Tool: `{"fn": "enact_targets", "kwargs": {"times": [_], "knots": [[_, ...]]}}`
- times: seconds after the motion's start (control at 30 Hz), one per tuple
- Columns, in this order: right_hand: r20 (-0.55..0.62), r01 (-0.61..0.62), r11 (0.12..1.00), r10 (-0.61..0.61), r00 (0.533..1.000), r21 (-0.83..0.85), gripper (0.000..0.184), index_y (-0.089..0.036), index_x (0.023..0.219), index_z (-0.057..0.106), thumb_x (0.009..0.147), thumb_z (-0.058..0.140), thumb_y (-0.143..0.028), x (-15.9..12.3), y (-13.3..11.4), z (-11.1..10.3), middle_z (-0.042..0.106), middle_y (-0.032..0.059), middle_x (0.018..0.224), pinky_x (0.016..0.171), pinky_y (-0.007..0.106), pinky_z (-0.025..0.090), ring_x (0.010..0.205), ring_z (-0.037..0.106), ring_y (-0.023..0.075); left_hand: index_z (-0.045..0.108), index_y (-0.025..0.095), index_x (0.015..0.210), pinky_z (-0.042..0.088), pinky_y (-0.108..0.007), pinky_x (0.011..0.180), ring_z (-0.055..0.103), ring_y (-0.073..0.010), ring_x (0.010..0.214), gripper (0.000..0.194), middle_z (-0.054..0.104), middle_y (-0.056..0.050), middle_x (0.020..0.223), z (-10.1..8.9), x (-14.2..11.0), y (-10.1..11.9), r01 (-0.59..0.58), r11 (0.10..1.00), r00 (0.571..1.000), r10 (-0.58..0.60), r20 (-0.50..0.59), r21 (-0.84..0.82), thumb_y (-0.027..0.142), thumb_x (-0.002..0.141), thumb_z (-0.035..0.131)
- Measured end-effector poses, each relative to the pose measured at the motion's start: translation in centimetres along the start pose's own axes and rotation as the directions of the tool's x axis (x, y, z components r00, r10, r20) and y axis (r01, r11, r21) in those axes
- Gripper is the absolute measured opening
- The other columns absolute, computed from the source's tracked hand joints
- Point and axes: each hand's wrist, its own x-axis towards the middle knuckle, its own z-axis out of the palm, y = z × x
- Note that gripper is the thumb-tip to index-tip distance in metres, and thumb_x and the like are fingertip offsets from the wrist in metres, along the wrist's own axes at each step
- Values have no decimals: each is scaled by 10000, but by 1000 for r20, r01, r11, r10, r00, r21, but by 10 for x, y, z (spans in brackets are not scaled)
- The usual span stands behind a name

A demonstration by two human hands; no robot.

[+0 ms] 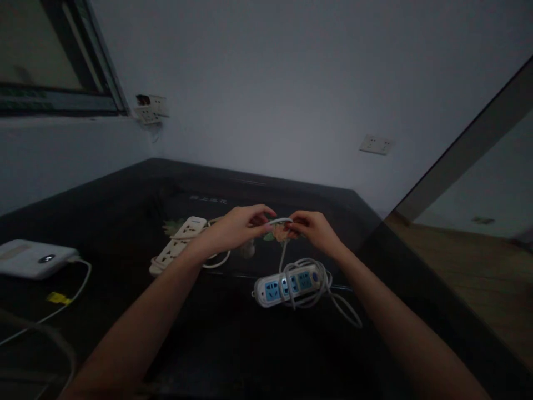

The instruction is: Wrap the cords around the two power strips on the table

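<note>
A white cable arches between my two hands above the dark tabletop. My right hand pinches it with closed fingertips. My left hand has its thumb and fingers around the other side of the arch. Below, the cable drops to a white power strip with blue sockets, which lies at a slant with more cable wrapped loosely around its right half. Behind my left wrist lies a second, cream power strip, partly hidden by the forearm. A blurred whitish plug rests just below my left hand.
On the left, a white box-shaped device has a thin white cord trailing from it, near a yellow tag. The black tabletop meets the wall at the back. Wall outlets are on the right.
</note>
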Motion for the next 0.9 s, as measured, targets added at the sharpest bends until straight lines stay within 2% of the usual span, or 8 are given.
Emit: {"fn": "enact_targets", "kwargs": {"times": [0.2, 0.33, 0.43, 0.5, 0.57, 0.7, 0.8, 0.9], "knots": [[47, 93, 992, -89, 995, -86, 58, -186, 786, 643, 764, 612, -230, 1, -14, 18, 656, -10, 659, 565, 272, 502, 556, 622, 132, 507, 120, 1193, 434, -296, 760, 609, -202, 916, 332, 651, -117, 1039, 35, 5, 5, -79, 959, 991, 106, -85, 271, 254, 890, 473], [74, 117, 983, -107, 991, -142, 327, -216, 1056, 625, 731, 661, -218, -3, 10, 1, 677, 38, 1011, 672, 296, 523, 760, 644, 143, 519, 132, 1240, 423, -288, 726, 620, -183, 823, 355, 678, -97, 935, 28, 6, 2, -37, 950, 996, 61, -69, 309, 242, 915, 429], [129, 55, 970, -25, 991, -235, 424, -211, 1092, 633, 680, 722, -257, -16, 45, -16, 652, 67, 1115, 841, 369, 492, 1015, 604, 200, 616, 158, 1136, 415, -286, 706, 617, -173, 760, 317, 687, -75, 852, 19, 5, 1, -24, 933, 999, 36, -26, 359, 261, 921, 407], [246, -31, 958, 104, 964, -284, 418, -198, 1076, 649, 678, 728, -301, -26, 67, -24, 671, 73, 1083, 856, 392, 486, 1017, 611, 215, 634, 167, 1116, 415, -285, 701, 617, -174, 757, 324, 691, -74, 856, 17, 6, -1, -7, 923, 1000, 13, -14, 384, 269, 921, 397], [365, -89, 955, 193, 911, -284, 421, -184, 1091, 642, 707, 705, -346, -36, 82, -28, 685, 71, 1043, 849, 388, 492, 971, 633, 209, 631, 164, 1129, 418, -285, 702, 619, -178, 764, 338, 694, -79, 876, 17, 7, -2, 16, 917, 1000, -12, -13, 400, 274, 920, 389], [495, -123, 957, 244, 834, -264, 492, -188, 1154, 610, 710, 709, -375, -46, 85, -29, 659, 63, 1111, 920, 360, 454, 1031, 606, 207, 623, 147, 1148, 430, -283, 724, 632, -180, 792, 350, 702, -91, 923, 18, 8, -6, 39, 905, 999, -24, -41, 425, 257, 917, 384], [553, -174, 953, 287, 782, -249, 584, -183, 1200, 583, 668, 750, -357, -52, 79, -30, 633, 71, 1166, 930, 330, 444, 1067, 585, 219, 634, 150, 1124, 439, -283, 763, 635, -185, 875, 325, 693, -93, 1019, 16, 8, -8, 5, 896, 997, 30, -74, 444, 251, 903, 417], [504, -190, 956, 279, 818, -222, 561, -179, 1181, 592, 674, 743, -364, -61, 81, -31, 636, 65, 1140, 934, 335, 434, 1060, 580, 227, 642, 170, 1107, 447, -289, 769, 633, -195, 895, 304, 692, -80, 1020, 17, 10, -11, -23, 869, 994, 74, -83, 494, 281, 878, 475]]}}
